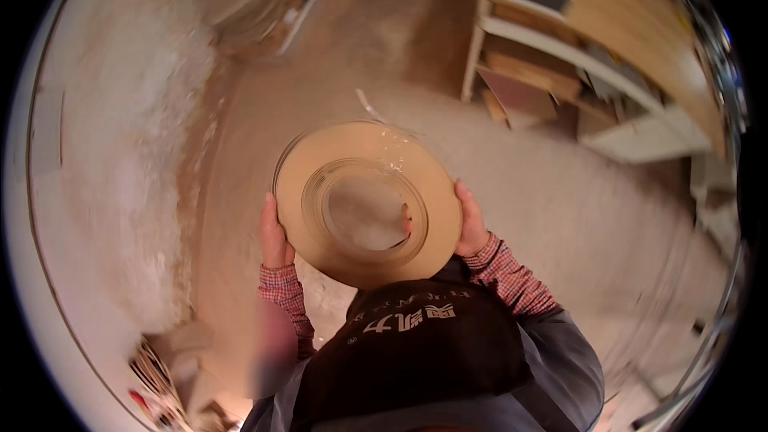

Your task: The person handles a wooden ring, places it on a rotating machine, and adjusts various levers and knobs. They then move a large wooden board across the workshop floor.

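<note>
In front of my body I hold a large flat roll of tan edge banding (364, 268), its round centre hole showing the floor beneath. My left hand (276, 238) grips the roll's left rim, fingers partly hidden under it. On the opposite rim, my right hand (472, 222) has its thumb at the outer edge, and fingertips show through the centre hole near its right side. Something shiny and clear, perhaps a strip of film or tape, lies across the roll's far right face. A loose pale end sticks out past the far rim.
At the far right stands a workbench (640, 12) with a wooden top and shelves holding boards (520, 96). A pale, worn wall (120, 152) runs along the left. Wrapped material (264, 0) leans at the far left. Box-like clutter (180, 360) sits at lower left.
</note>
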Demonstrator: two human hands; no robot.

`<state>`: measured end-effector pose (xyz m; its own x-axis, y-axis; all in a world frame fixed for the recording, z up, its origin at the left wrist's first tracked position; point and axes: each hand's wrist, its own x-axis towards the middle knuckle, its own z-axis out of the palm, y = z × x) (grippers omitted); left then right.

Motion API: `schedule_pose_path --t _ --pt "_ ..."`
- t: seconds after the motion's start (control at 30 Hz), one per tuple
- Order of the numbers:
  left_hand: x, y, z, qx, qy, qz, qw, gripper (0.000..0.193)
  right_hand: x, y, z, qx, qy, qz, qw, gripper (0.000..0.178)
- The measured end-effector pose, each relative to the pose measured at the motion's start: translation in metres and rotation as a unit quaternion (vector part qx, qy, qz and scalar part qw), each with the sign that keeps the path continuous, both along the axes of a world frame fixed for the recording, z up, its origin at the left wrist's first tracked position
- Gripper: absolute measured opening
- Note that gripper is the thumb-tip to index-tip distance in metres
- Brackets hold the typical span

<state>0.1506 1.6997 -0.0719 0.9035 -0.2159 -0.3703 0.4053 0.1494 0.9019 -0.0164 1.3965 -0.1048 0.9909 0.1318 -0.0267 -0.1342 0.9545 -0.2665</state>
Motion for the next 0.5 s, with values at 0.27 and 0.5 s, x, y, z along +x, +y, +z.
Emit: schedule_pose_path --t 0.27,0.5 --pt "0.148 -0.026 -0.043 -0.124 0.011 0.167 0.978 0.053 0.238 -0.045 0.028 -0.159 -0.021 0.161 0.974 0.074" --pt "0.357 -0.077 -0.069 -0.105 0.040 0.118 0.987 0.057 0.395 -0.067 0.039 -0.240 0.059 0.099 0.964 0.079"
